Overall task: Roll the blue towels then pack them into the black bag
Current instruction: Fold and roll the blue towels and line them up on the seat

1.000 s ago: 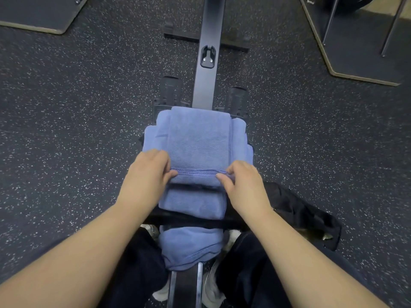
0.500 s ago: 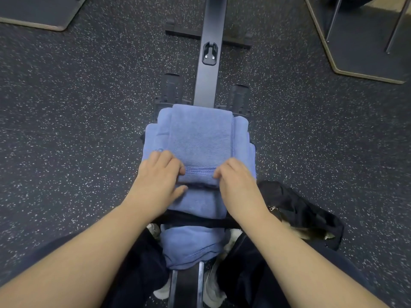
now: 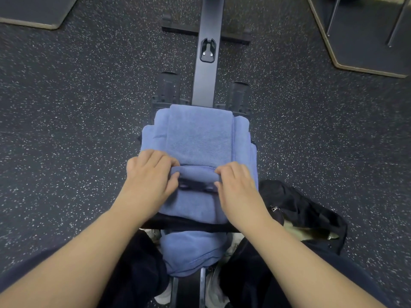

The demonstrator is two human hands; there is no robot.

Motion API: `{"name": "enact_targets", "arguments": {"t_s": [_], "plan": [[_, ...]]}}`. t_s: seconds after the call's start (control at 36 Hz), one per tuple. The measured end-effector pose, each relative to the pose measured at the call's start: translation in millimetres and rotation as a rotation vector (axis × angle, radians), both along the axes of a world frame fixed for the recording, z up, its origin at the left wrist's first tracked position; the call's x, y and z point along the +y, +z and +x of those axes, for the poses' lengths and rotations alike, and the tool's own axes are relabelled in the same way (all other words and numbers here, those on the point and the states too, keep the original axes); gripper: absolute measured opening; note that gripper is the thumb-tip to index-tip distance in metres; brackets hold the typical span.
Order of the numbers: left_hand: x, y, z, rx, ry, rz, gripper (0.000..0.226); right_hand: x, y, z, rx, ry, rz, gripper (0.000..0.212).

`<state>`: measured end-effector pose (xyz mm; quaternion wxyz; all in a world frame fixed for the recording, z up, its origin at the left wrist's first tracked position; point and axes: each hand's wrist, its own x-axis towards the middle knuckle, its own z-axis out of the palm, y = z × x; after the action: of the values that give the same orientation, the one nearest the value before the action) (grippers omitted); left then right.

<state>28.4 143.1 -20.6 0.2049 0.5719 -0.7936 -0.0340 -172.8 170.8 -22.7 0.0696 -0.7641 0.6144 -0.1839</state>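
A narrow folded blue towel (image 3: 200, 138) lies on top of a stack of blue towels (image 3: 242, 138) on the seat of a rowing machine. Its near end is turned over into a small roll (image 3: 196, 173). My left hand (image 3: 151, 181) pinches the roll's left end, fingers over the top and thumb beneath. My right hand (image 3: 239, 187) pinches its right end the same way. Another blue towel (image 3: 191, 254) hangs down between my legs. The black bag (image 3: 304, 212) lies open on the floor just right of my right forearm.
The rower's dark rail (image 3: 208, 63) runs away from me, with two footrests (image 3: 169, 87) beside it. Speckled rubber floor lies on both sides. Raised platforms sit at the far left (image 3: 33, 14) and far right (image 3: 367, 41), the right one with metal legs.
Both hands have turned the towel's near edge over and pushed it away from me, making the start of a roll. The hands sit slightly farther forward than before.
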Motion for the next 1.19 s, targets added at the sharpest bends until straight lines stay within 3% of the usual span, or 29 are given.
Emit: {"name": "enact_targets", "arguments": {"t_s": [0.14, 0.31, 0.44, 0.72, 0.81, 0.92, 1.19], "plan": [[-4, -3, -2, 0.043, 0.038, 0.030, 0.035, -6, 0, -3, 0.038, -0.047, -0.003, 0.027], [-9, -4, 0, 0.116, 0.140, 0.165, 0.051, -15, 9, -5, 0.049, 0.005, -0.021, 0.023], [-14, -3, 0, 0.113, 0.203, 0.229, 0.061, -28, 20, -8, 0.042, -0.033, 0.158, 0.017], [-19, 0, -9, 0.084, 0.346, 0.199, 0.028, -37, 21, -3, -0.010, -0.188, 0.190, 0.015], [-20, 3, -8, 0.175, 0.263, 0.112, 0.016, -36, 19, -1, -0.034, -0.216, 0.093, 0.009], [-18, 3, -7, 0.172, 0.093, 0.041, 0.017, -37, 14, 1, -0.162, -0.181, 0.007, 0.015], [-17, 2, -12, 0.166, 0.093, 0.136, 0.031, -34, 8, 19, -0.199, -0.139, 0.004, 0.026]]}}
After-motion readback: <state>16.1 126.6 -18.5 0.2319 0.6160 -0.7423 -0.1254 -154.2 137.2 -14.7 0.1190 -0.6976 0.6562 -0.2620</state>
